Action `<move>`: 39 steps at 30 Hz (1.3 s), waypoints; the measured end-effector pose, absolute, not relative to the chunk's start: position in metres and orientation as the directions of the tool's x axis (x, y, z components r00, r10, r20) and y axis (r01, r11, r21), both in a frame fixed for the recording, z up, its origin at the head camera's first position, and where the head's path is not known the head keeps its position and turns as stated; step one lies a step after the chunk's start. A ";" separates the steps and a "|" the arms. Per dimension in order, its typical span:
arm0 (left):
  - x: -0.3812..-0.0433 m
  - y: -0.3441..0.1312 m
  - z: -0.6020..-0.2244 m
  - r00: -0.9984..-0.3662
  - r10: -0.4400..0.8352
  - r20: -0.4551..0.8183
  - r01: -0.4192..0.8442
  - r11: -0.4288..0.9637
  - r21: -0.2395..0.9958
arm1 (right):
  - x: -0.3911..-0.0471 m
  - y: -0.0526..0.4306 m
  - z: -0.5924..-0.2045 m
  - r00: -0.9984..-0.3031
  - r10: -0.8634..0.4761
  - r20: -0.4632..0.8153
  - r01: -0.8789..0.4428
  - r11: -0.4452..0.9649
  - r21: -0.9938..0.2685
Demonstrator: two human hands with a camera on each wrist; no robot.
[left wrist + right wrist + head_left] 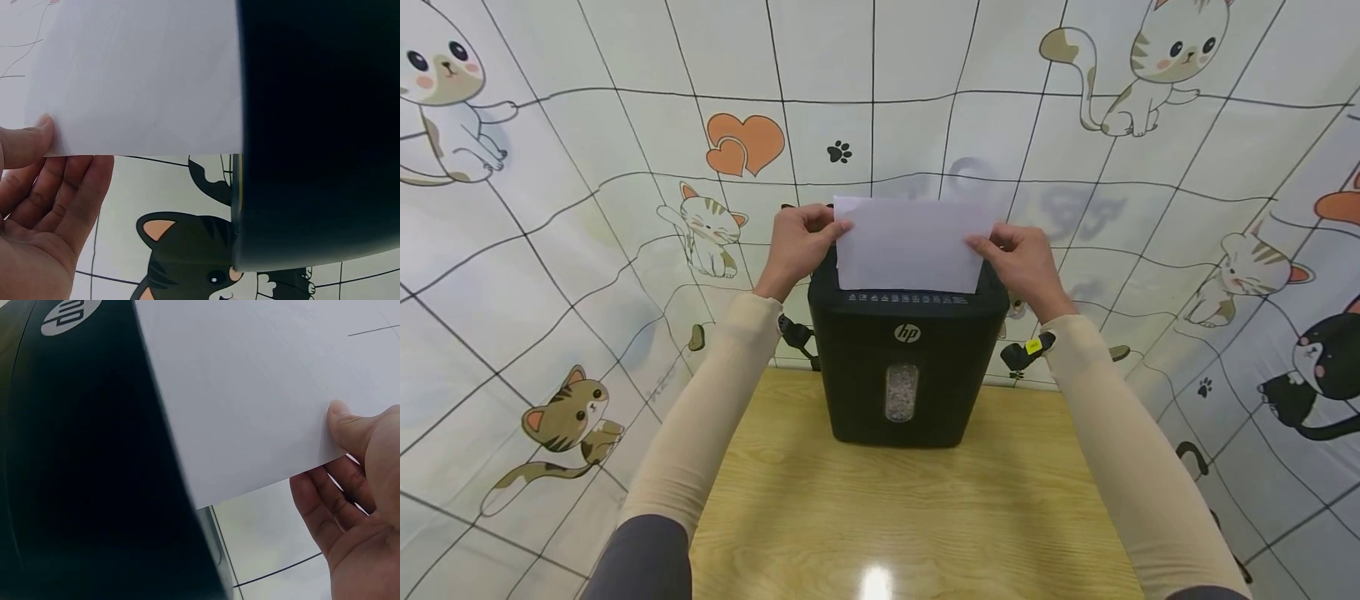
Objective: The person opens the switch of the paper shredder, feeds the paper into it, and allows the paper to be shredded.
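A blank white sheet of paper [912,246] stands upright at the top of a black HP paper shredder [865,358], its lower edge at the shredder's top. My left hand [802,243] pinches the sheet's left side near the upper corner, thumb in front and fingers behind. On the opposite side, my right hand [1021,260] pinches the sheet the same way. In the left wrist view the paper [144,81] runs from the thumb to the dark shredder body [319,137]. The right wrist view shows the right thumb lying flat on the paper [244,394].
The shredder stands at the back of a wooden table [880,508]. Shredded bits show through its small front window [902,392]. Behind and on both sides hangs a white grid-patterned cloth [910,67] printed with cartoon cats.
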State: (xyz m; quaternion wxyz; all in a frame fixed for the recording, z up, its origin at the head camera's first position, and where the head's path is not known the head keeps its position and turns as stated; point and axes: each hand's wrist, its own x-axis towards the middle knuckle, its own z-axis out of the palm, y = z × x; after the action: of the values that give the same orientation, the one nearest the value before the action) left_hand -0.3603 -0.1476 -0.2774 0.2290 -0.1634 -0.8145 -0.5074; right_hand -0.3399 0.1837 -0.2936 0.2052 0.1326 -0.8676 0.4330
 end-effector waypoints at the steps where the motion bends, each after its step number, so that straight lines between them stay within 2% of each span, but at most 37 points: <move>1: -0.362 -0.148 -0.279 -0.843 0.037 0.536 0.497 0.432 0.752 | -0.341 0.184 -0.295 -0.878 -0.058 0.475 -0.414 0.590 -0.693; 22: -0.364 -0.152 -0.301 -0.873 0.063 0.483 0.454 0.466 0.760 | -0.348 0.183 -0.315 -0.931 -0.048 0.361 -0.314 0.608 -0.729; 33: -0.360 -0.152 -0.305 -0.884 0.083 0.460 0.443 0.464 0.767 | -0.343 0.185 -0.320 -0.928 -0.078 0.364 -0.339 0.581 -0.740; 39: -0.359 -0.154 -0.310 -0.895 0.100 0.434 0.424 0.485 0.764 | -0.342 0.185 -0.325 -0.943 -0.089 0.322 -0.303 0.630 -0.715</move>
State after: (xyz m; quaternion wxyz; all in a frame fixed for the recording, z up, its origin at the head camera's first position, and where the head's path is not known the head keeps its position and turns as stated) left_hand -0.3588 -0.1543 -0.3095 0.1681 -0.1550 -0.8452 -0.4831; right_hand -0.3425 0.1849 -0.3255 0.1289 0.1097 -0.8936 0.4157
